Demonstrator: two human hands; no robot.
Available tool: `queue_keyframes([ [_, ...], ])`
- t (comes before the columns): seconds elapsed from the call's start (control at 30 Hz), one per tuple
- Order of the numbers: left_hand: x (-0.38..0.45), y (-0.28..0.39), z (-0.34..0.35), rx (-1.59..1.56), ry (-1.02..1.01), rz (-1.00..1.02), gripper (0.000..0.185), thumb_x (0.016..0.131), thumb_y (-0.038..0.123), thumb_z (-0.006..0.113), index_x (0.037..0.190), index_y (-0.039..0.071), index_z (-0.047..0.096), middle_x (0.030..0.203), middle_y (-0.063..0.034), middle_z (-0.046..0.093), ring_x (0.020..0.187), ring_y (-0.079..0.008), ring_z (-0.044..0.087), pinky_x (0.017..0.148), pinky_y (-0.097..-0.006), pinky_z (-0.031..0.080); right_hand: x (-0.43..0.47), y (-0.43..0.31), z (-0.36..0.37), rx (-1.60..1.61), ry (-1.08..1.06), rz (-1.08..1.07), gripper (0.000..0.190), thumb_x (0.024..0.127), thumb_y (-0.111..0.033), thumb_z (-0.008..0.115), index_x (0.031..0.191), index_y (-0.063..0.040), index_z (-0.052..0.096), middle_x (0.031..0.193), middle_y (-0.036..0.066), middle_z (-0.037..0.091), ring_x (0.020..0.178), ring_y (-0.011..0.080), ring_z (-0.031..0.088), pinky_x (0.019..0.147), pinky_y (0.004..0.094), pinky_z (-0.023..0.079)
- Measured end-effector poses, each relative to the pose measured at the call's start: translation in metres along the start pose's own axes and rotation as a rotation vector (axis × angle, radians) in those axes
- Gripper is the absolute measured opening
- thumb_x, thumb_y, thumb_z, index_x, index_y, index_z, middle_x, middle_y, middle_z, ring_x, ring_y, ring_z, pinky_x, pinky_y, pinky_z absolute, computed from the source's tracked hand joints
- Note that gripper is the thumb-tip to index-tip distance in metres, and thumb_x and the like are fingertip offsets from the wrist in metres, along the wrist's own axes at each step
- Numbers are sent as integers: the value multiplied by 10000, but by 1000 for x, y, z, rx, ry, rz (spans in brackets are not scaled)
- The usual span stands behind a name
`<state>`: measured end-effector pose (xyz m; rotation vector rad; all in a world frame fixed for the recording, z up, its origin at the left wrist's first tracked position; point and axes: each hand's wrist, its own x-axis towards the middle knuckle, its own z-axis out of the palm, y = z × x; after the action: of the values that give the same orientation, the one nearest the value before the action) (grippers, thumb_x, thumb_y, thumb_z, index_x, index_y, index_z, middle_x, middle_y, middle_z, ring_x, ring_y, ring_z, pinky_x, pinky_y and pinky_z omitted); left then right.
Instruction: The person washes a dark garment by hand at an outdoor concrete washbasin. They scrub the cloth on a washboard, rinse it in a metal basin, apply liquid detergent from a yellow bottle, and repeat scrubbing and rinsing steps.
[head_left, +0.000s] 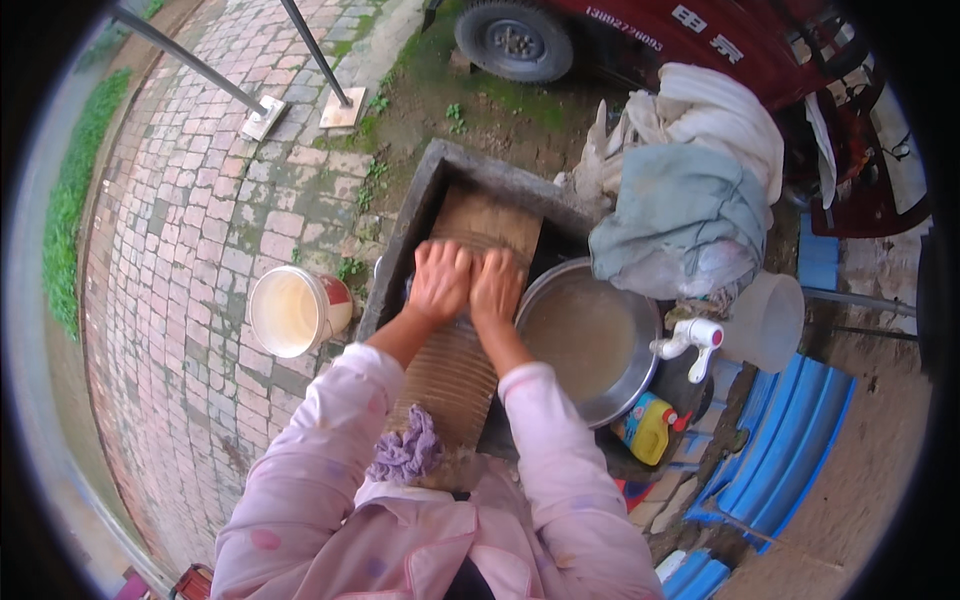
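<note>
A wooden washboard (450, 375) with a ridged face lies lengthwise inside a stone trough (424, 195). Both fists press down side by side on its upper half. My left hand (441, 281) has its fingers curled under, and my right hand (495, 285) touches it, curled the same way. Whatever lies beneath the fingers is hidden, so I cannot tell if they grip anything. A wrinkled purple cloth (409, 448) rests at the washboard's near end, close to my body. Right of the board, a metal basin (581, 337) holds cloudy water.
A white plastic tap (694, 341) juts out beside the basin. Grey-green and white cloths (679, 210) are heaped at the trough's right corner. A yellow bottle (651, 431) lies below the basin. A white bucket (294, 311) stands on the brick paving at left; a red vehicle (675, 37) is beyond.
</note>
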<state>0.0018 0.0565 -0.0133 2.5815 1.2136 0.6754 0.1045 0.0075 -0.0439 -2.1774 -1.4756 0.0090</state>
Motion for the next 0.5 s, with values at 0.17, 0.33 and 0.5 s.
queue_keyframes([
  [0.17,-35,28,-32,-69,15,-203,167,892,214,565,899,55,616,973,-146,593,932,-345,535,910,-498,372,-25,-27,-65,328,-32,20,106,914,-138,558,961,-76,629,1063,110,638,973,344,558,871,489,420],
  [0.33,-69,30,-40,-93,-341,-37,169,846,210,595,804,46,592,892,-137,570,917,-329,524,810,-491,385,-70,-28,-69,270,-65,-34,109,911,-133,564,859,-40,589,917,161,580,886,360,526,825,496,418],
  [0.5,-2,14,7,40,14,-143,173,870,224,580,838,69,651,980,-139,585,1019,-329,523,927,-482,372,-5,2,-9,-41,13,-14,80,872,-147,605,835,-79,586,937,130,584,905,346,538,827,478,423],
])
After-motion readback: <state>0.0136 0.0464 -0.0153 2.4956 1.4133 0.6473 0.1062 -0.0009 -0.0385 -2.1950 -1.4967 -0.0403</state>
